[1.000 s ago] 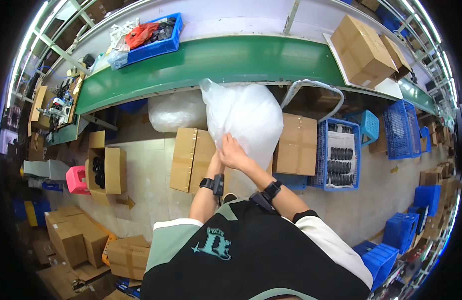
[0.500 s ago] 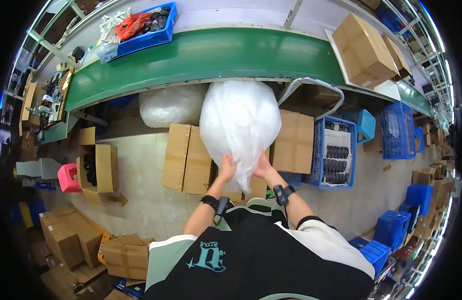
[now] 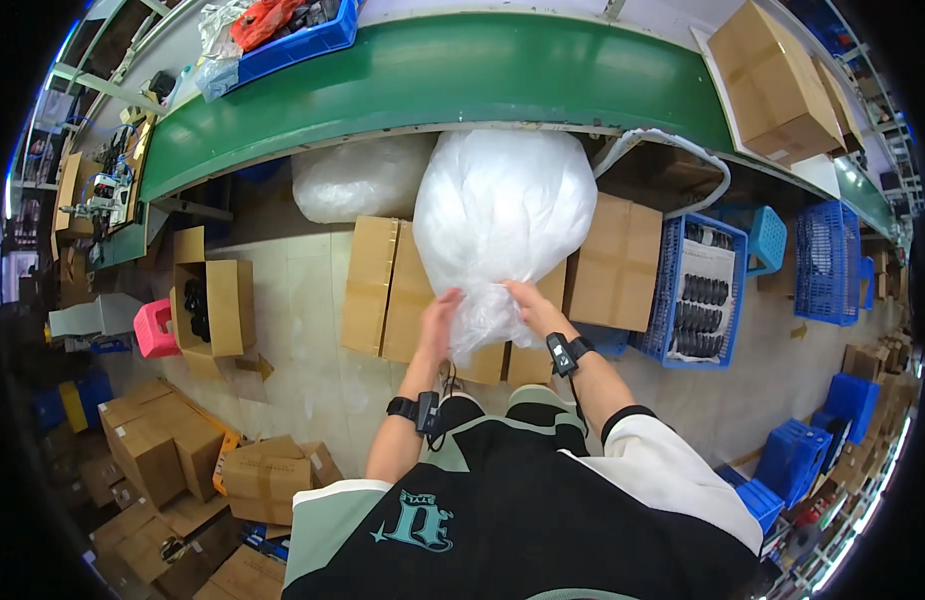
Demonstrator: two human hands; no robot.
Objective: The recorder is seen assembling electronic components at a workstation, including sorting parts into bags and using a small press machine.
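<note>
The long green conveyor bench (image 3: 463, 80) curves across the top of the view, carrying a blue plastic crate of red and dark items (image 3: 293, 30) at the left and a brown cardboard box (image 3: 773, 80) at the right. Below its edge, the big bulging translucent white plastic bag (image 3: 503, 215) hangs in front of the person, held above flattened brown cardboard cartons (image 3: 393, 290) on the pale floor. It looks fully stuffed, and its lower end is already gathered into a narrow neck, so filling seems done and only closing that neck appears left; no knot or tie shows. A second, similar white bag (image 3: 358, 178) lies under the bench, to the left. A blue plastic basket of dark parts (image 3: 698, 290) stands to the right.

Both forearms reach forward from the lower edge, each with a dark wrist device. The left hand (image 3: 438, 320) and right hand (image 3: 533, 305) face each other, grips closed on the bunched neck from either side.
</note>
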